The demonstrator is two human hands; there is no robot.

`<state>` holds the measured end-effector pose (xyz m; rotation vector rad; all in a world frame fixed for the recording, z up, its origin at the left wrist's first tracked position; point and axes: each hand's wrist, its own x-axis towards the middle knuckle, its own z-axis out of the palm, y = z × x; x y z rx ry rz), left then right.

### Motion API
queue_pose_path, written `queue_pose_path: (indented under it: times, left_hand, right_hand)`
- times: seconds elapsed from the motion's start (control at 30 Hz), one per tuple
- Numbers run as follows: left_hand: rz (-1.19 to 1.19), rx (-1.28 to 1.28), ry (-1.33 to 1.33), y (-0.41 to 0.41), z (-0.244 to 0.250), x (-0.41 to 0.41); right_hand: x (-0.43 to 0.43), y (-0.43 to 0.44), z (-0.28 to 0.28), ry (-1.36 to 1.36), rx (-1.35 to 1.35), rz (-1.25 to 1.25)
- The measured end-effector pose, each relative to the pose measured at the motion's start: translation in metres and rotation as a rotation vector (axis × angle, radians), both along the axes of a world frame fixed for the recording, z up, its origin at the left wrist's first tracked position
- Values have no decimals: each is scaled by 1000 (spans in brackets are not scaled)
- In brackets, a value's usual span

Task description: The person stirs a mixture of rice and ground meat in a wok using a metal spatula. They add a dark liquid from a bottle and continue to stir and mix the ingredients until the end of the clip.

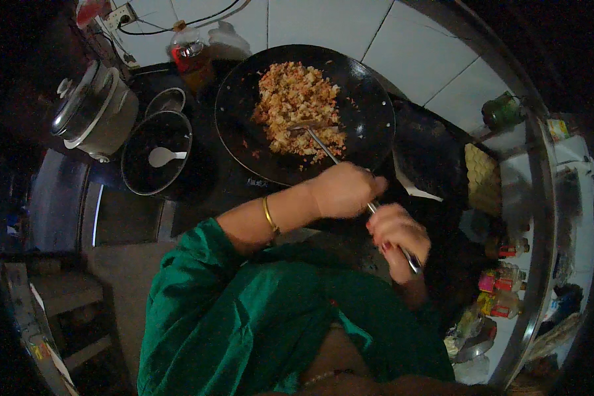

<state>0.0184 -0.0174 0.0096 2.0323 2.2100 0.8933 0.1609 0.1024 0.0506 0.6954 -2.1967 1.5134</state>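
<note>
A large dark wok (232, 138) holds a heap of fried rice (297, 104) with orange bits through it. Both my hands grip the long metal handle of a spatula (322, 144), whose blade is partly sunk in the near side of the rice. My left hand (344, 188), below a gold bangle (267, 215), closes round the shaft at the wok's near rim. Farther back along the handle is my right hand (401, 237), its fingers wrapped round it and the handle's end showing beyond them.
Left of the wok stand a black pot (133, 171) with a white rice paddle (164, 156) in it and a cooker with a glass lid (99, 119). A plastic bottle (188, 54) stands by the tiled wall. Several bottles and packets (505, 282) line the right side.
</note>
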Motion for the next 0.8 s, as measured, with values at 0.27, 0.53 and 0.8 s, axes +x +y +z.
queue_pose_path:
  times: [0.27, 0.53, 0.8]
  left_hand:
    - [11, -48, -22, -9, 5, 15]
    - [-18, -93, -98, -12, 25, 42]
    - [-74, -159, -115, -7, 40, 54]
  right_hand:
    - [9, -5, -2, 36, -15, 9]
    - [43, 0, 2, -85, -227, 2]
    - [60, -3, 19, -83, -254, -40]
